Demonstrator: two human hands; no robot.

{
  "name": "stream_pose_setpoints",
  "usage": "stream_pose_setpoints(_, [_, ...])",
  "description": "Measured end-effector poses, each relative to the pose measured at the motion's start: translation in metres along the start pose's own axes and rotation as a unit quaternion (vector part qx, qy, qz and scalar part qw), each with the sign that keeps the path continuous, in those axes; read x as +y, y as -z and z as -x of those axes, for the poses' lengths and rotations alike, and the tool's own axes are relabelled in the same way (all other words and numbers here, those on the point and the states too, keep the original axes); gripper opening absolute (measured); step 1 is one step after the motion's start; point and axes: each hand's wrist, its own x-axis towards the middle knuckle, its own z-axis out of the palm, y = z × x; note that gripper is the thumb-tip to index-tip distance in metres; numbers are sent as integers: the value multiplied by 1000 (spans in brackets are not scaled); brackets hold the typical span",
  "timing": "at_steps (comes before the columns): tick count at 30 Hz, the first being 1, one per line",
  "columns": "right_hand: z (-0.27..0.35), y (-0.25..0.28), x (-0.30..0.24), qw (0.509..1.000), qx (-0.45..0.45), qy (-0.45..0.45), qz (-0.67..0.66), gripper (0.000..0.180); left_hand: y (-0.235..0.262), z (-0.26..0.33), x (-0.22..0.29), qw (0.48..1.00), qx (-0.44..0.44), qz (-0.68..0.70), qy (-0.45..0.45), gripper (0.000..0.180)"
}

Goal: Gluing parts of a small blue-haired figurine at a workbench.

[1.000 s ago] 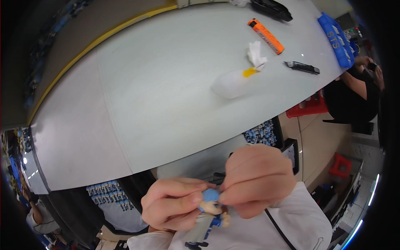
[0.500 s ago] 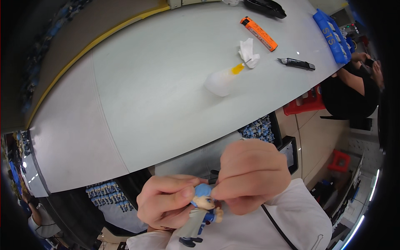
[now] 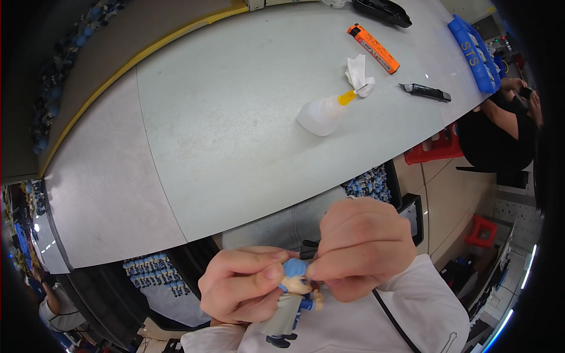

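Note:
My left hand (image 3: pixel 242 287) is closed round a small figurine (image 3: pixel 289 303) with light-blue hair, a grey cape, a blue outfit and dark shoes. Its thumb and forefinger press at the back of the figurine's head. Opposite them, my right hand (image 3: pixel 366 252) is curled shut, its pinched fingertips against the front of the hair. Whatever lies between those right fingertips is hidden. The figurine is slightly tilted, held in front of my white clothing, below the table edge.
On the grey table (image 3: pixel 223 147) stand a white squeeze bottle (image 3: pixel 319 116) with yellow tip, crumpled tissue (image 3: pixel 358 72), orange box (image 3: pixel 373 48), box cutter (image 3: pixel 425 92) and blue tray (image 3: pixel 471 53). Trays of figurines (image 3: pixel 156 273) (image 3: pixel 369 183) sit below. A person (image 3: pixel 494 132) sits at right.
Both hands and the figurine have shifted slightly right in the picture, as has the table with its objects. The grip on the figurine looks the same.

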Motion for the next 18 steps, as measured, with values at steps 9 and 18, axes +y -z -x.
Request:
stream_pose_setpoints(9, [2, 3, 0, 1000, -5, -7, 4, 19, -5, -1, -2, 999, 11, -21, -34, 25])
stream_pose_setpoints(18, [3, 4, -1, 1000, -9, -18, 2, 21, -10, 0, -5, 996, 39, -31, -72, 24])
